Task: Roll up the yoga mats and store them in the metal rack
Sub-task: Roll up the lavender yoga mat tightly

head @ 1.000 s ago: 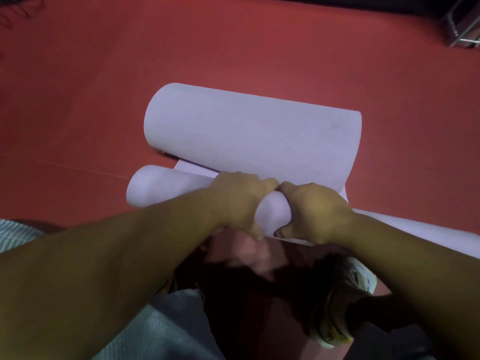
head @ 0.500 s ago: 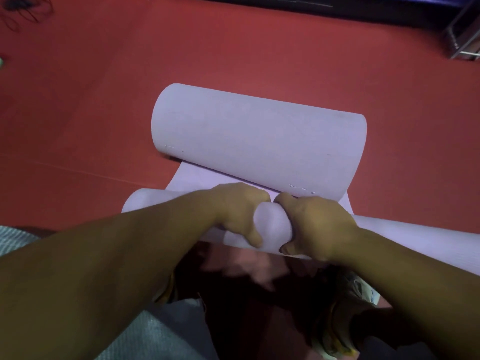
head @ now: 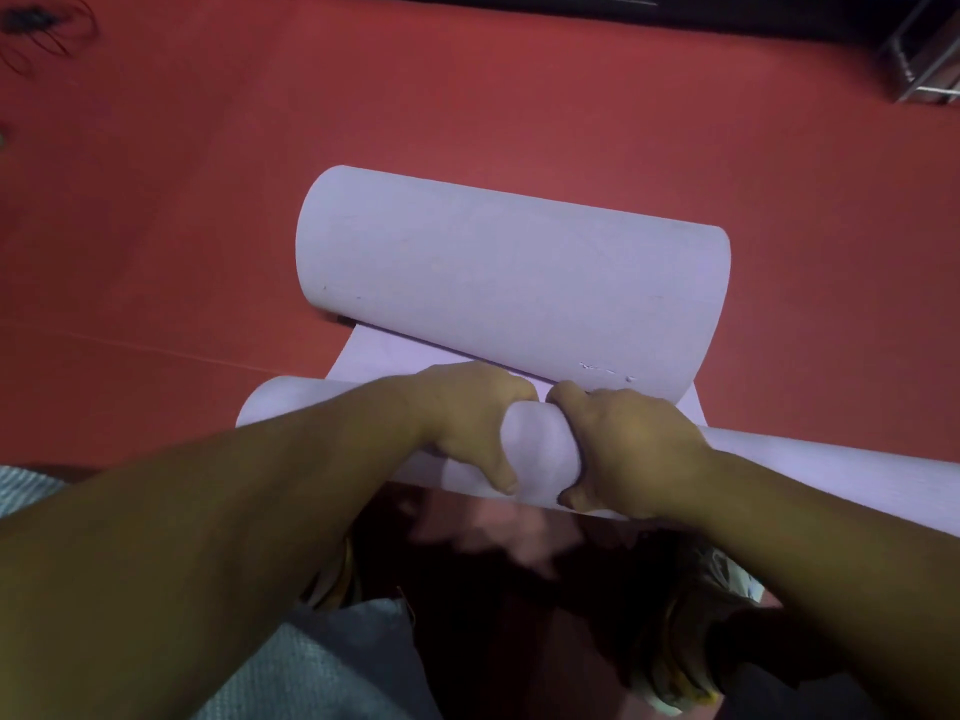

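At lower centre, the left hand (head: 470, 423) and right hand (head: 628, 449) sit side by side, fingers curled around the near rolled end of a lilac yoga mat (head: 519, 283). Its far end curls over on the red floor (head: 208, 200). A metal rack (head: 924, 59) shows at upper right.

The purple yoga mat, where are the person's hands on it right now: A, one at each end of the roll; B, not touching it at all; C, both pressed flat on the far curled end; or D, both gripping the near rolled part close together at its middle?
D: the left hand and right hand curl round the near roll of the purple yoga mat side by side at its middle.
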`<state>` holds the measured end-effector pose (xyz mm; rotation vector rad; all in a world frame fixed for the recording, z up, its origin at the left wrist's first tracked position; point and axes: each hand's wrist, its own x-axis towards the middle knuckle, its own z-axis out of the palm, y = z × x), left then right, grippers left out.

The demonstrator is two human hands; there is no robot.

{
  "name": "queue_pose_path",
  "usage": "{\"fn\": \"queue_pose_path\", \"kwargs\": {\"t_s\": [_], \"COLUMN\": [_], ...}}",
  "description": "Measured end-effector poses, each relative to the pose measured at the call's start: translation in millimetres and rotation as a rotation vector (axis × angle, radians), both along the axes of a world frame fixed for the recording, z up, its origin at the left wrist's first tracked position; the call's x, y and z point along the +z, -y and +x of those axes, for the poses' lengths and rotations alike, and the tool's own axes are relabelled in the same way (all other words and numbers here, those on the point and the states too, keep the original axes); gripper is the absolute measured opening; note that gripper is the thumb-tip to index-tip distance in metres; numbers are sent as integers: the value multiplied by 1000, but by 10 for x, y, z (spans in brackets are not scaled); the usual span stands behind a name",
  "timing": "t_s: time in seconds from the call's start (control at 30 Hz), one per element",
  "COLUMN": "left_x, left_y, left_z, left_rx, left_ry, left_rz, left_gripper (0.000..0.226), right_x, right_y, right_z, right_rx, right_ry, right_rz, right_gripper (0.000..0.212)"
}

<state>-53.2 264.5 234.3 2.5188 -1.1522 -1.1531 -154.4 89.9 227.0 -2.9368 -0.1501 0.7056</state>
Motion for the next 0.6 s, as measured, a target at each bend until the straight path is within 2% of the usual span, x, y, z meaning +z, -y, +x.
{"fn": "queue_pose_path", "kwargs": {"t_s": [0.13,0.2,0.3,0.37,0.43,0.53,0.6], "left_x": [-78,-118,-118,-127,-168,-243,-298], "left_y": [19,35,38,23,5,8,13], "left_z": [-151,-178,-154,-103,-65,-86,-139], "left_rx": [-82,-101,-88,-73,-41,-45,-65], "left_ry": [242,271,220,161,85,-32,-45], "left_rz": [-5,31,40,39,44,89,108], "left_gripper": [105,92,72,70,74,84,87], "right_x": [-12,-38,-88,-97,-97,-151,-224], "right_y": [182,202,141,81,26,-8,5], "right_z": [92,98,29,-31,-64,-88,-107], "right_rx": [-91,-91,-55,13,61,55,31], "right_ry": [-123,-172,-145,-39,-28,-97,-128], "right_rz": [167,211,190,103,34,25,67], "right_gripper": [77,74,76,88,97,88,79]}}
